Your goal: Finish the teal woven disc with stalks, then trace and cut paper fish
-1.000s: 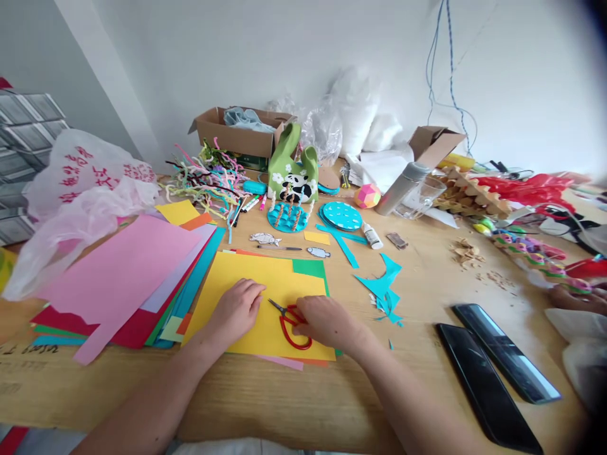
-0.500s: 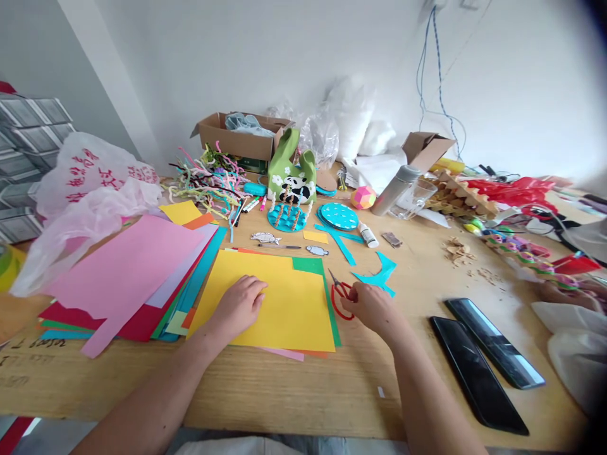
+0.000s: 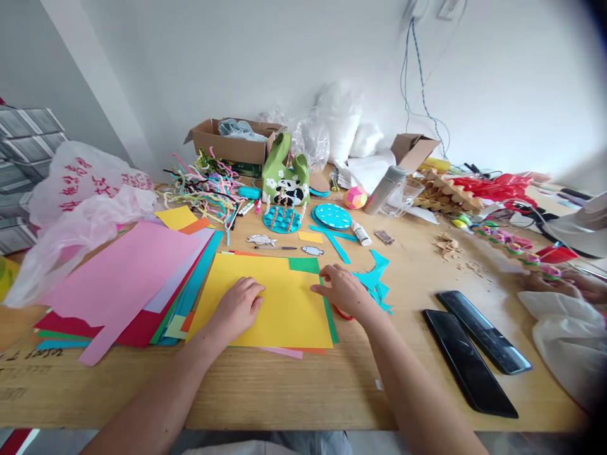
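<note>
My left hand (image 3: 238,304) rests on a sheet of yellow paper (image 3: 279,325), its fingers loosely bent and holding nothing. Above the right edge of that sheet is my right hand (image 3: 342,289), open, with thumb and fingers apart. Red-handled scissors (image 3: 344,314) lie mostly hidden under my right wrist. A green paper piece (image 3: 303,265) sits on the yellow sheet's upper right corner. Green, orange and pink sheets show from below the yellow one. Just right of my right hand are blue paper scraps (image 3: 374,273).
At left lies a fanned pile of coloured paper topped by a pink sheet (image 3: 128,259). Fish cutouts (image 3: 313,251), a white bottle (image 3: 361,234) and blue discs (image 3: 333,215) stand farther back. Two phones (image 3: 467,360) lie at right. Another person's hand (image 3: 552,284) is at far right.
My right hand has moved left and up from the red scissors to the yellow sheet's edge, leaving the scissors on the table. My left hand stays on the yellow sheet. The view has shifted slightly.
</note>
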Available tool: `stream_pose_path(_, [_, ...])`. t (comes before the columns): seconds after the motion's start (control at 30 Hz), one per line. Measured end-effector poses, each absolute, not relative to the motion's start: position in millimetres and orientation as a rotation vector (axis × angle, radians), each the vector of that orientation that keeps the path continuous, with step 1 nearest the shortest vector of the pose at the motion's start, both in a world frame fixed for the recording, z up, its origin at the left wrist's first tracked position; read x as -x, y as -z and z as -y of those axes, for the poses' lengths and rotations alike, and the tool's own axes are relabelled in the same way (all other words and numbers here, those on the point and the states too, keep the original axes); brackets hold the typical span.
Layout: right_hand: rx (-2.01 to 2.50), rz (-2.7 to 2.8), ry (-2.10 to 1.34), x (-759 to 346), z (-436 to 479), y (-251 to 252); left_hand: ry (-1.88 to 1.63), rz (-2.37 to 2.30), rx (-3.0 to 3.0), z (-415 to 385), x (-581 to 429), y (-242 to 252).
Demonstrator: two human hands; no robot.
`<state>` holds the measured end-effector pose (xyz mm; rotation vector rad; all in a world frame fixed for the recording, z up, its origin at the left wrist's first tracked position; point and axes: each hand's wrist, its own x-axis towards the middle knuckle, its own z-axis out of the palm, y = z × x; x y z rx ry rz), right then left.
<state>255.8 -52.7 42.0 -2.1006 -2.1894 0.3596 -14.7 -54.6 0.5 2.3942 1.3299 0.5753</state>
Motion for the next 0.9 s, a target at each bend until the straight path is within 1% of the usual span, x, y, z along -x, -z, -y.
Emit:
stream_pose_path(0.07, [2.029,2.274,-0.336,-245.3,42.8,-38.3,-0.572,-1.322,-2.401,56.4,14.7,-2.3])
stream_pose_path(0.27, [2.039,2.339,-0.358,-238.5,24.5,-25.6,-0.564,-1.305,-2.424,60.8,14.2,-4.9])
stream_pose_path(0.43, [2.008,2.267,-0.492,-239.0,22.8,-25.3,-0.552,-1.313,-2.431,60.3,14.5,-6.7])
stream_pose_path(0.63, [1.968,1.988,-0.718,-231.1,29.2,-33.1,-0.597,-1.312,-2.381,57.1,16.7,-4.8])
stream_pose_path(0.7, [1.893,1.920,-0.750,-230.2,31.5,-35.4,-0.656,-1.340,-2.347,54.7,18.0,-4.1])
stream_pose_path(0.8, [1.766,1.826,-0.820,-231.3,34.8,-36.7,-0.835,-1.408,-2.302,49.6,22.3,-4.7])
stream_pose_path(0.9, [1.655,1.663,-0.961,-233.8,37.7,-34.5,-0.999,-1.499,-2.262,43.6,29.0,-5.9])
